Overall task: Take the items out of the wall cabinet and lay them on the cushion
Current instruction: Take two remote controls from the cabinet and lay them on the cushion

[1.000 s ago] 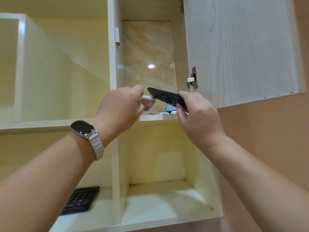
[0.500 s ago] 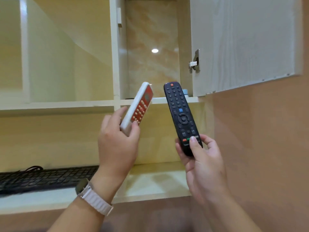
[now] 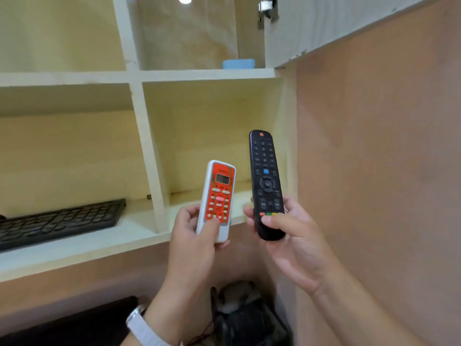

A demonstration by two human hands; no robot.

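My left hand [image 3: 194, 248] grips a white remote with an orange face [image 3: 219, 193], held upright in front of the lower shelf. My right hand [image 3: 294, 243] grips a long black remote [image 3: 266, 178], also upright, just to the right of the white one. Both remotes are outside the wall cabinet [image 3: 207, 74], whose door [image 3: 324, 21] stands open at the top right. A light blue flat item [image 3: 238, 63] still lies on the cabinet's upper shelf. No cushion is in view.
A black keyboard [image 3: 59, 219] lies on the lower left shelf. A pinkish wall [image 3: 379, 146] runs close on the right. Below, dark objects and cables [image 3: 244, 318] sit near the floor, and a dark surface [image 3: 74, 320] lies at the bottom left.
Both hands have pulled the remotes out of the upper compartment and lowered them. The view has tilted downward, showing the lower shelf and floor area.
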